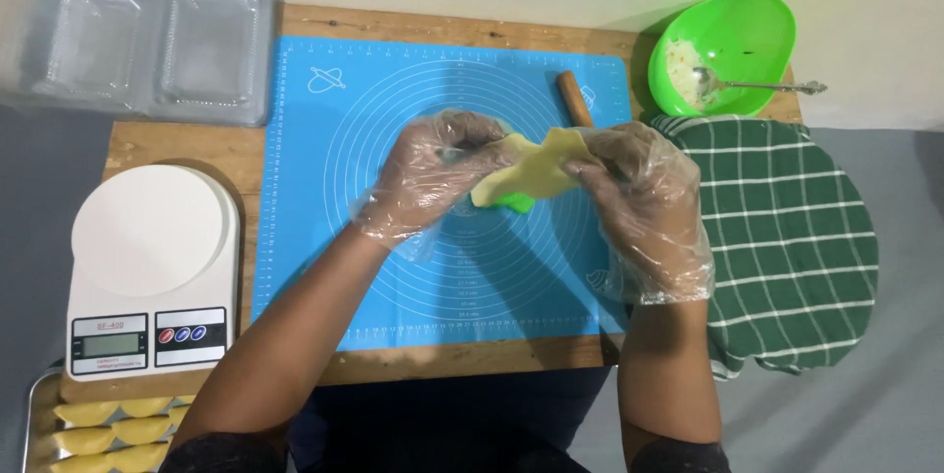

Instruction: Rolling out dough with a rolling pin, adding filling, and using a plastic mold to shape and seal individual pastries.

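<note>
A thin sheet of pale yellow dough (536,170) hangs stretched above the blue silicone mat (393,266), pinched at its left edge by the gloved left hand (433,178) and at its right by the gloved right hand (644,203), both clamped on it. A bright green object (515,203) peeks from under the dough, mostly hidden. A rolling pin (574,97) is half covered behind the dough, and filled pastries (113,431) in a tray are cut off at the lower left, beside a scale (152,266) on the wooden surface (187,148).
</note>
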